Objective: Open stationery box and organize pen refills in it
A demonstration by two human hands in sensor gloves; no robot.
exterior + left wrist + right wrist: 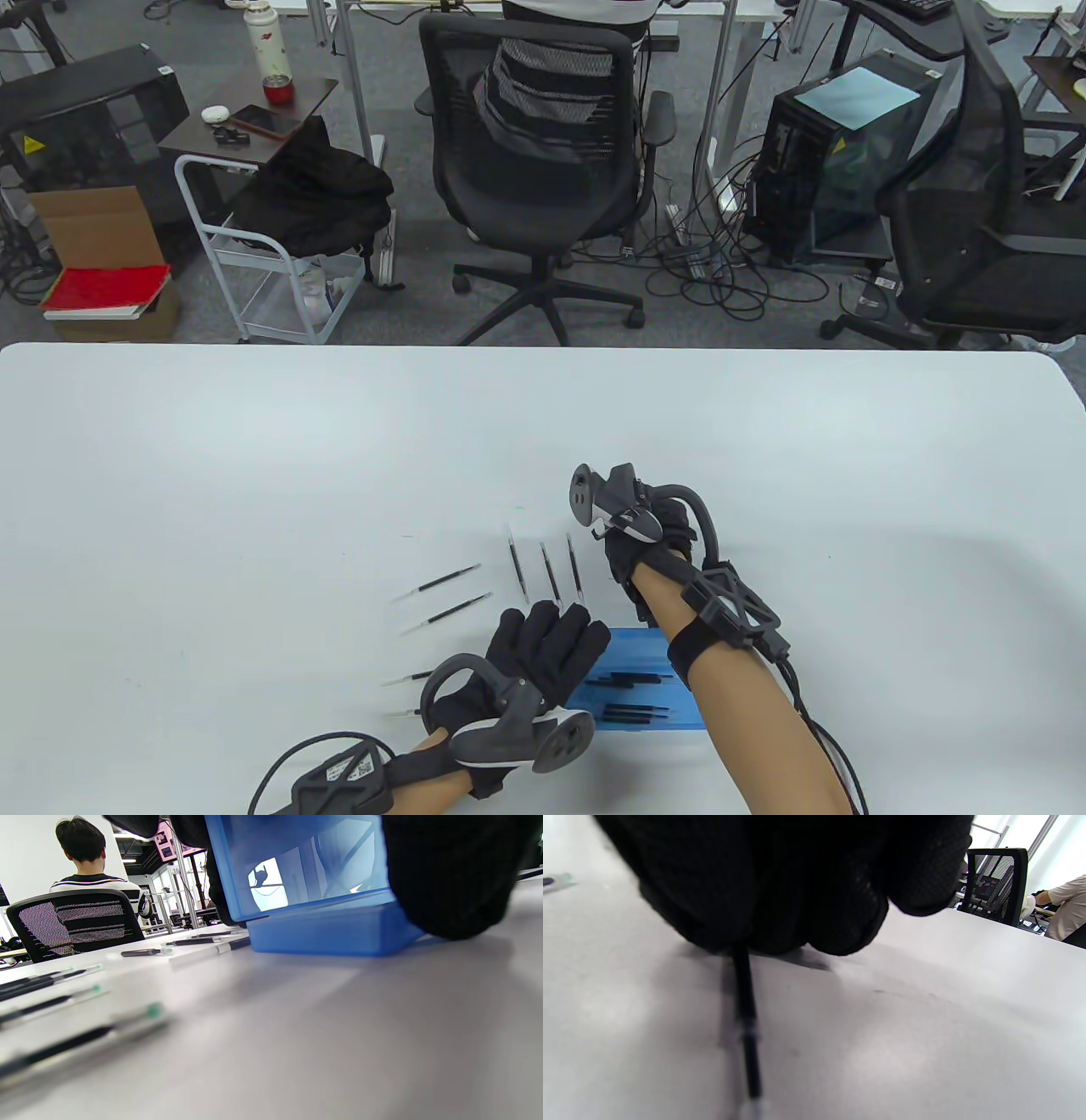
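The blue stationery box lies open near the front edge with a few black refills inside. My left hand holds its raised translucent lid, fingers behind it and thumb in front, down beside the base. My right hand is curled just beyond the box. It pinches one black refill that slants down to the table. Several loose refills lie left of it, with more farther left.
White table with wide bare room at the back and on both sides. Two refills lie close by my left wrist. Office chairs and a seated person are beyond the far edge.
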